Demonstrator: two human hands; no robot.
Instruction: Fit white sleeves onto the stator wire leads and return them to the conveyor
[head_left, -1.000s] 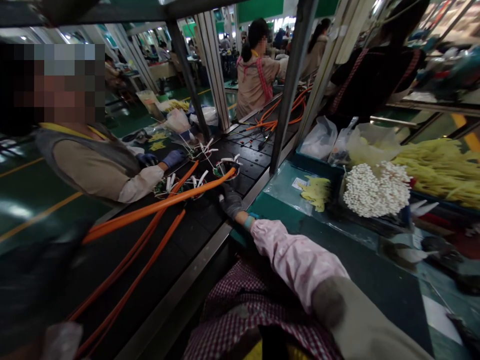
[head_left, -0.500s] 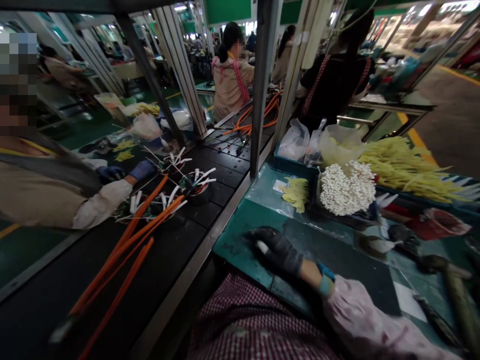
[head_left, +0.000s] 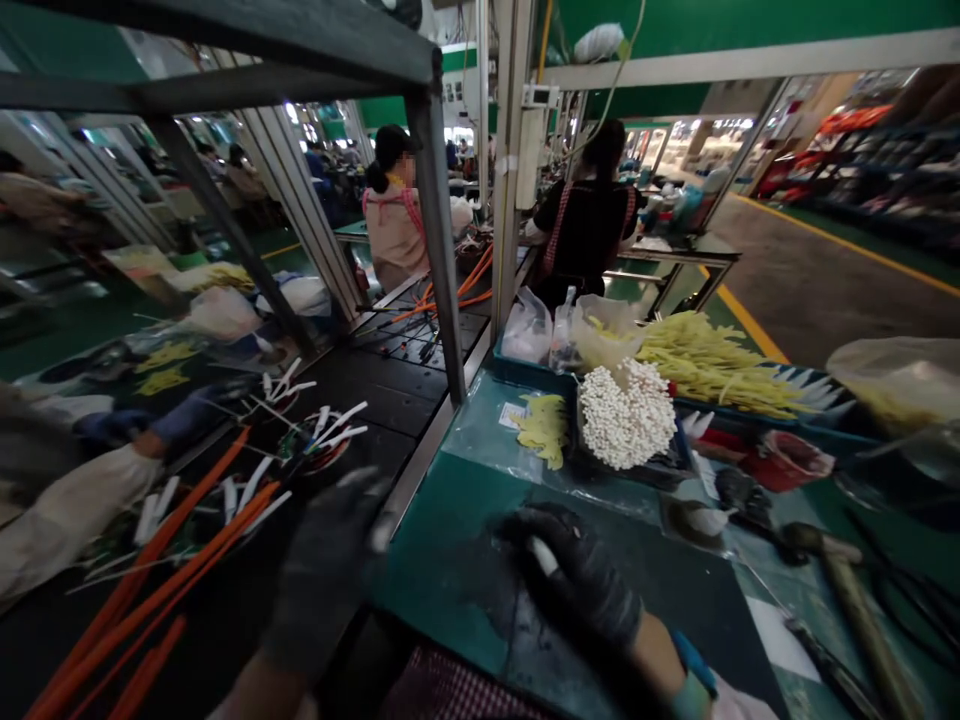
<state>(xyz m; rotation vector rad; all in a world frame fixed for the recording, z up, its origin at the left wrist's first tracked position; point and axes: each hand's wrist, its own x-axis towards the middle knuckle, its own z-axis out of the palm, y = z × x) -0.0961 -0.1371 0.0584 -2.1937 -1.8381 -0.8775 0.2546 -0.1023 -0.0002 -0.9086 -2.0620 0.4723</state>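
My left hand (head_left: pixel 322 565), in a dark grey glove with a pale thumb tip, is over the near edge of the black conveyor (head_left: pixel 390 425). Motion blurs it, but its fingers look stretched out and nothing shows in them. My right hand (head_left: pixel 581 570), also dark-gloved with a white thumb tip, rests curled on the green work mat (head_left: pixel 442 540). What its fingers may hold is hidden, and a dark blurred shape runs below it. Left of my left hand, orange tubes (head_left: pixel 217 555) lie on the conveyor beside round bundles with white tubes (head_left: pixel 330 435).
Past my right hand are a yellow leaf-like piece (head_left: pixel 544 428), a box of white beads (head_left: pixel 626 415) and yellow strands (head_left: pixel 720 365). A red container (head_left: pixel 787 460) and a hammer-like tool (head_left: pixel 840 580) lie right. A metal post (head_left: pixel 442 260) rises ahead. A co-worker's gloved hand (head_left: pixel 199 410) works at left.
My left hand has come into view over the conveyor. The view has turned right and up. My right hand stays curled on the mat.
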